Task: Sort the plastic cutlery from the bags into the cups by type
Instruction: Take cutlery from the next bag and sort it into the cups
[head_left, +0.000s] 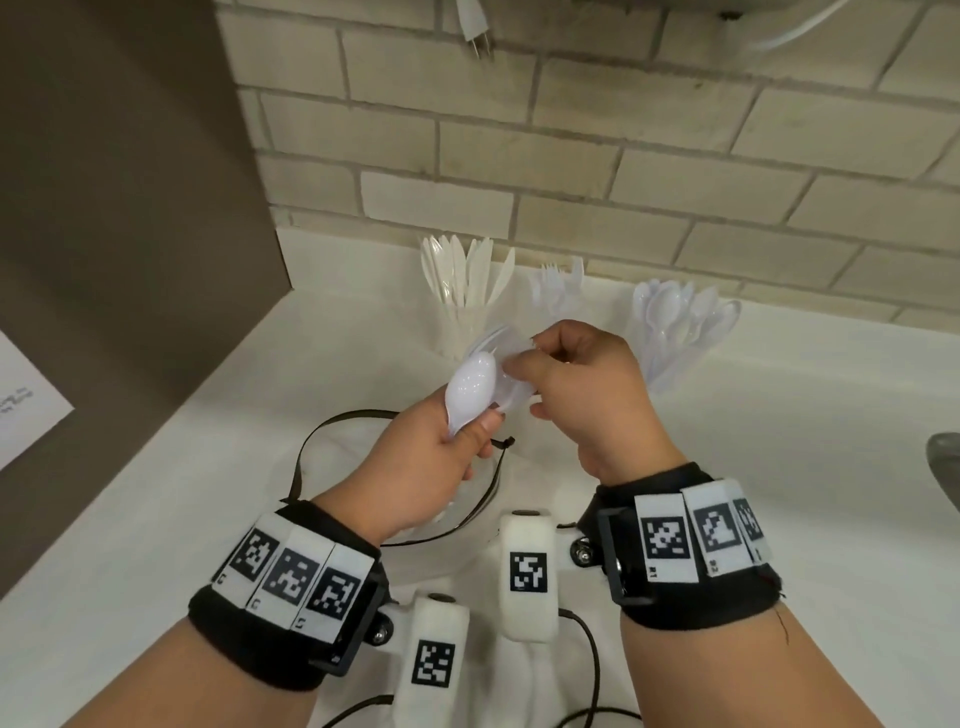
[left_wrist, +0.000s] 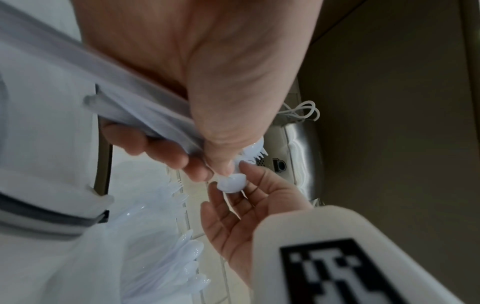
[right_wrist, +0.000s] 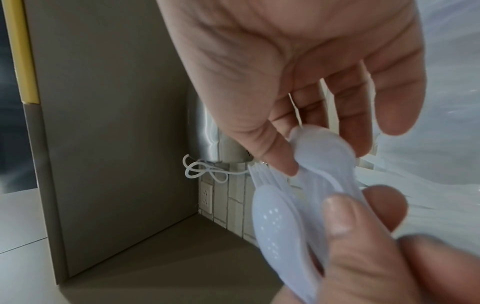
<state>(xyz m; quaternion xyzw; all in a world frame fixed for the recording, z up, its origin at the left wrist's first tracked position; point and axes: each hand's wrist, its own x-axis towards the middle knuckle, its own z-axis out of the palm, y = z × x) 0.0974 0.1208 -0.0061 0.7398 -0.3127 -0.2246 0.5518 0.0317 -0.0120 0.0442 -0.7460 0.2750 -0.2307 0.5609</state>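
My left hand grips a bundle of white plastic cutlery by the handles, with a spoon lying on top. My right hand pinches the bowl of another spoon in that bundle between thumb and forefinger. Fork tines stick out behind it. Against the wall stand three clear cups: knives, forks and spoons. A clear bag with a dark drawstring lies on the counter under my left hand.
A grey-brown cabinet panel walls off the left side and a tiled wall runs along the back. The edge of a metal object shows at the right. A wall socket sits low in the corner.
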